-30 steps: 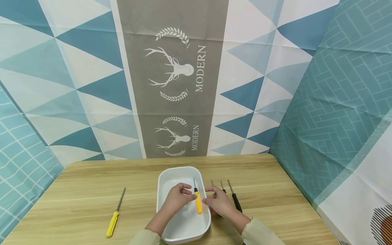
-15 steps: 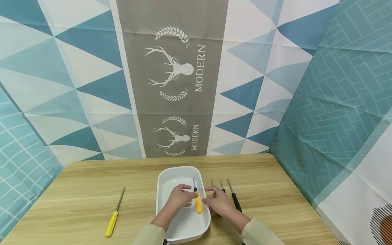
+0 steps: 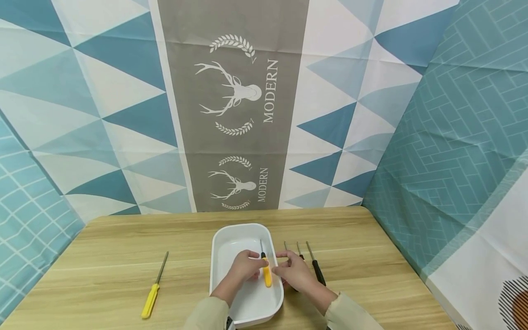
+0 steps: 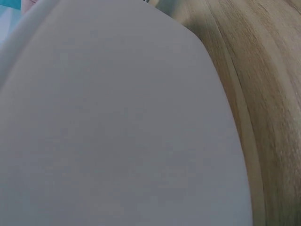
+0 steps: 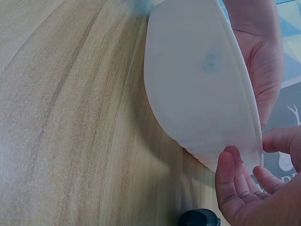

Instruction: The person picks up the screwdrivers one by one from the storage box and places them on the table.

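Note:
A white rectangular plastic tray (image 3: 251,302) stands on the wooden table, with an orange screwdriver (image 3: 267,277) with a black collar lying inside along its right wall. My left hand (image 3: 244,266) is over the tray; its thumb tip overlaps the screwdriver's handle, and I cannot tell whether they touch. The left wrist view is filled by the tray's pale outer wall (image 4: 127,122). My right hand (image 3: 296,272) holds the tray's right rim. In the right wrist view, the right hand's fingers (image 5: 227,172) lie along the tray's outer wall (image 5: 197,84).
Left of the tray lies a yellow-handled screwdriver (image 3: 151,298). To the right are several dark-handled screwdrivers, one of them a black screwdriver (image 3: 318,272); the right hand partly covers the others. Patterned cloth (image 3: 243,114) hangs behind the table.
My left hand has shifted slightly right inside the tray, bringing its thumb over the orange screwdriver's handle. The right hand, the tray and the screwdrivers have stayed in place.

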A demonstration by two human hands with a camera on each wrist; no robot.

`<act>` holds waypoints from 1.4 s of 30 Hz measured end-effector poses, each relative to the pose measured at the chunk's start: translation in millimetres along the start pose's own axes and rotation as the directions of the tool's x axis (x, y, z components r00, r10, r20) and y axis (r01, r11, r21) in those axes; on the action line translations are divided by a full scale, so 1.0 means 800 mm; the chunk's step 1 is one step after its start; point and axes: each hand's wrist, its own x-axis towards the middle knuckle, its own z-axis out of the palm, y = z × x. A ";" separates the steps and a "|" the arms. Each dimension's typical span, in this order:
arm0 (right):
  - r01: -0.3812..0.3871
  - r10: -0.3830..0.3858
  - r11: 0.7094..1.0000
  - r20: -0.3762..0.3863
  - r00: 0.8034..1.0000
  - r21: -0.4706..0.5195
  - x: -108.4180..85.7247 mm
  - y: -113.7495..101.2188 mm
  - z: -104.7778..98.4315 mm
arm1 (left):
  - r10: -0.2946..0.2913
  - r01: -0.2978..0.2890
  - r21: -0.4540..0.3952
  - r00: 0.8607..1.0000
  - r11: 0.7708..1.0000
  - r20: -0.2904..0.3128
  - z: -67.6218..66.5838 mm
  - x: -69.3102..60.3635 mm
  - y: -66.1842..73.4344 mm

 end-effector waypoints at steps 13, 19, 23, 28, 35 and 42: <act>0.005 -0.005 1.000 0.013 1.000 0.012 -0.002 0.000 0.001 | -0.027 0.027 -0.004 1.000 1.000 -0.011 0.008 0.004 -0.002; 0.009 -0.009 1.000 0.014 1.000 0.007 -0.002 0.001 0.001 | -0.041 0.041 -0.014 0.999 0.999 -0.002 0.009 0.003 -0.001; 0.010 -0.010 1.000 0.012 1.000 0.002 -0.001 0.002 0.001 | -0.042 0.043 -0.050 0.999 0.998 0.024 0.009 0.002 -0.001; 0.001 -0.001 1.000 0.008 1.000 0.000 0.000 0.003 0.002 | -0.049 0.055 -0.100 0.997 0.993 0.055 0.010 0.001 0.000; -0.007 0.007 1.000 -0.003 1.000 -0.008 0.001 0.003 0.001 | -0.037 0.051 -0.151 0.995 0.987 0.093 0.010 0.003 0.001; -0.008 0.008 1.000 -0.005 1.000 0.003 0.002 0.003 0.001 | -0.032 0.063 -0.211 0.989 0.976 0.146 0.010 0.002 0.002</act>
